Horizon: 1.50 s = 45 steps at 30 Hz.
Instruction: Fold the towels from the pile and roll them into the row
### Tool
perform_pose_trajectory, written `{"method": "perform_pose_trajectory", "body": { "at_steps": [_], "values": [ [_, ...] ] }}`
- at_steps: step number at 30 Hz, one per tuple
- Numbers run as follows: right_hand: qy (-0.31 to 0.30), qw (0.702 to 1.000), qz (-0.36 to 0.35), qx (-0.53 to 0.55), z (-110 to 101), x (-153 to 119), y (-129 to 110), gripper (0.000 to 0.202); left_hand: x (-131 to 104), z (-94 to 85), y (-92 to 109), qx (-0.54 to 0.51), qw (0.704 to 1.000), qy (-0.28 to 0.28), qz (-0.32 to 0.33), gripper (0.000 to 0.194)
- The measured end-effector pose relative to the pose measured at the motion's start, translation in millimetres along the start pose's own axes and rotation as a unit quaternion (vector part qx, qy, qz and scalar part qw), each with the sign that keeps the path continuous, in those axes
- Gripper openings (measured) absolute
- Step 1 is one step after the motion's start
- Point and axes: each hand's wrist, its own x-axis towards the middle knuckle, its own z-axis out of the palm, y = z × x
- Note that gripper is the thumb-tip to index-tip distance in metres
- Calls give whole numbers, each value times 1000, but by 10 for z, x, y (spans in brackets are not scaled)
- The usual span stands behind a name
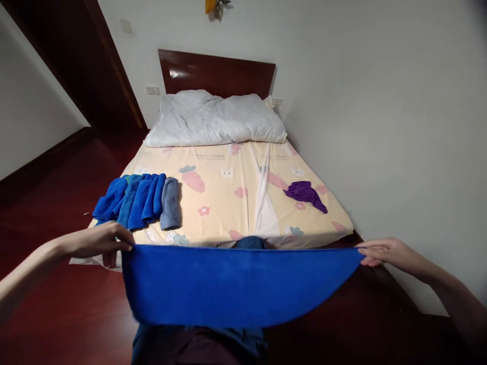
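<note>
A blue towel (236,284) is stretched out sideways in front of me, its top edge nearly straight and its lower edge hanging in a curve. My left hand (108,241) pinches its upper left corner. At the opposite end, my right hand (380,252) grips the upper right corner between thumb and fingers. Beyond my left hand, several rolled blue towels (139,200) lie side by side on the bed, with a grey rolled towel (171,204) at their right end. A crumpled purple cloth (305,195) rests on the right side of the bed.
The bed (224,213) has a cream sheet with carrots and flowers. A white quilt (216,119) is heaped against the dark wooden headboard (216,71). A white wall (399,126) stands close on the right. Dark red floor (68,309) shows at the left.
</note>
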Motion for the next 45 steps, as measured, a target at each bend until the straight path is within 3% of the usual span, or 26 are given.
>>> {"method": "perform_pose_trajectory", "body": {
  "at_steps": [2,3,5,7,9,12,14,16,17,19,22,26,30,33,37,45],
  "values": [
    [18,999,-6,31,5,272,-221,22,384,-40,114,-73,971,-227,33,40],
    [32,998,-3,49,8,431,-327,19,596,-56,174,-107,953,-281,34,39],
    [67,995,7,80,4,777,-527,14,1036,-83,277,-147,949,-277,-3,34],
    [111,989,4,102,-21,1128,-717,10,1465,-127,346,-158,960,-224,-47,31],
    [176,978,-26,111,-65,1454,-906,8,1844,-215,392,-147,979,-133,-50,32],
    [322,935,-135,68,-150,1854,-1165,15,2232,-412,479,-74,995,69,-14,38],
    [395,892,-215,41,-197,2048,-1281,26,2339,-519,576,-34,973,229,3,46],
    [424,860,-283,40,-214,2192,-1318,30,2340,-547,681,-11,933,359,25,51],
    [427,848,-311,41,-204,2251,-1302,30,2316,-521,723,0,917,397,41,50],
    [425,835,-346,38,-139,2351,-1209,28,2246,-385,752,23,906,417,70,46],
    [414,849,-326,32,56,2497,-944,25,2156,14,638,48,926,366,80,45],
    [369,889,-269,-24,373,2724,-406,23,2080,790,359,72,963,254,59,45],
    [270,905,-236,-229,658,2910,242,20,1969,1553,228,157,977,134,54,37],
    [198,896,-159,-364,861,2942,638,26,1871,1930,242,196,977,54,69,33],
    [185,890,-118,-400,1046,2856,928,32,1754,2133,271,186,980,11,66,35],
    [253,898,-86,-350,1015,2736,1144,37,1587,2203,212,87,993,67,-29,36]
  ]
}}
